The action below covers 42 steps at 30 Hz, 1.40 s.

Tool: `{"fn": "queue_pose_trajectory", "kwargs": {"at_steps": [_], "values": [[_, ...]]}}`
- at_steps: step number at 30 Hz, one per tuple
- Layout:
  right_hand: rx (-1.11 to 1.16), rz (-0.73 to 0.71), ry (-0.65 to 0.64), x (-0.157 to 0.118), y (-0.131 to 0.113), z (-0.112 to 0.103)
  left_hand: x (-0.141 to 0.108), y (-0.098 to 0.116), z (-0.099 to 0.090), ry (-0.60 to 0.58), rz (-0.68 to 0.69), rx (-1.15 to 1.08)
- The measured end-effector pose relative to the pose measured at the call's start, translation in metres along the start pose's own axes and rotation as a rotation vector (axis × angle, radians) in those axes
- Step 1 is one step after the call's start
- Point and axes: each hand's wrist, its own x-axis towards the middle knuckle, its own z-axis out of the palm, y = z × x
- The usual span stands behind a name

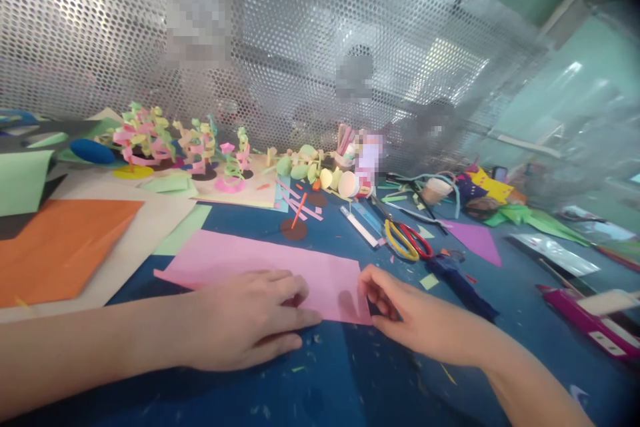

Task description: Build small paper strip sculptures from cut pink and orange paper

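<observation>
A pink sheet of paper (220,257) lies across the blue table in front of me, its left end lifted slightly. My left hand (250,317) rests flat on its near part, fingers stretched out toward the right. At the paper's right edge is my right hand (393,303), its fingers curled round that edge and the thumb at the near corner. Just beyond the paper, an orange stick (300,210) stands upright on a brown paper disc (293,229). Pink paper strips (305,207) are scattered behind it.
Scissors with yellow and red handles (407,240) lie right of the paper, near a white-and-blue cutter (360,227). Orange paper (70,247) is stacked at left. Paper curl models (145,137) stand before a perforated metal screen (300,33). A magenta tool (587,320) sits far right.
</observation>
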Motion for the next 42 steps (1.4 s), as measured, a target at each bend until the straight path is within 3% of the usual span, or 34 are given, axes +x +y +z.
{"fn": "queue_pose_trajectory", "kwargs": {"at_steps": [3, 8, 11, 15, 20, 25, 34, 42], "values": [[0.052, -0.062, -0.028, 0.003, -0.002, -0.005, 0.001, 0.0, 0.0, -0.011, -0.005, 0.006], [0.194, -0.168, 0.189, 0.026, -0.035, 0.011, 0.001, 0.0, 0.0, -0.001, 0.01, -0.006], [0.267, -0.277, 0.148, 0.038, -0.047, 0.027, -0.002, -0.001, -0.001, -0.018, -0.001, -0.017], [0.304, -0.313, 0.164, 0.043, -0.043, 0.041, -0.013, -0.008, -0.01, 0.013, -0.053, -0.148], [0.222, -0.336, 0.21, 0.043, -0.036, 0.046, -0.033, -0.029, -0.023, 0.04, -0.185, -0.339], [0.099, -0.481, 0.241, 0.042, -0.036, 0.049, -0.043, -0.043, -0.024, 0.038, -0.211, -0.488], [-0.117, -0.626, 0.273, 0.041, -0.037, 0.051, -0.046, -0.044, -0.026, 0.014, -0.125, -0.345], [-0.286, -0.618, 0.202, 0.044, -0.05, 0.046, -0.051, -0.038, -0.024, -0.032, -0.074, -0.259]]}}
